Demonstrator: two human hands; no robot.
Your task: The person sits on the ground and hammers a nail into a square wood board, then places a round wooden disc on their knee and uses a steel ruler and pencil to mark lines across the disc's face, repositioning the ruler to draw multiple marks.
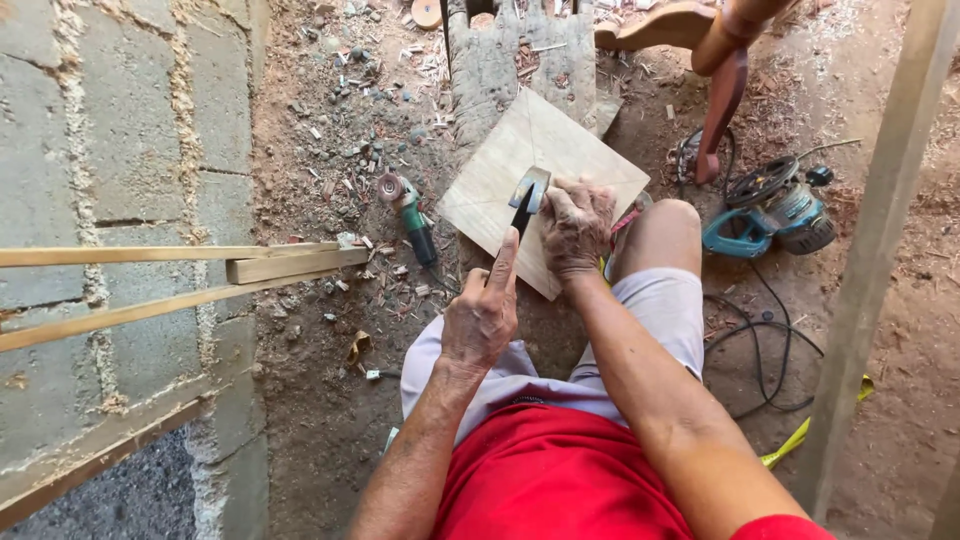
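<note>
Left hand (483,315) is clenched on the black handle of a hammer (527,195), forefinger laid along it, the steel head just beyond the fingertips. Right hand (577,228) rests knuckles-up, fingers curled, on a pale square board (500,165) directly beside the hammer head; what it pinches cannot be told. A green grinder (410,215) lies on the dirt floor (320,400) left of the left hand.

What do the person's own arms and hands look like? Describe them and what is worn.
Both forearms are bare from the elbows down. The left hand and right hand wear no gloves, and no rings or watch show. A red sleeve edges the right upper arm, matching the red shirt. Pale grey shorts cover the thighs.
</note>
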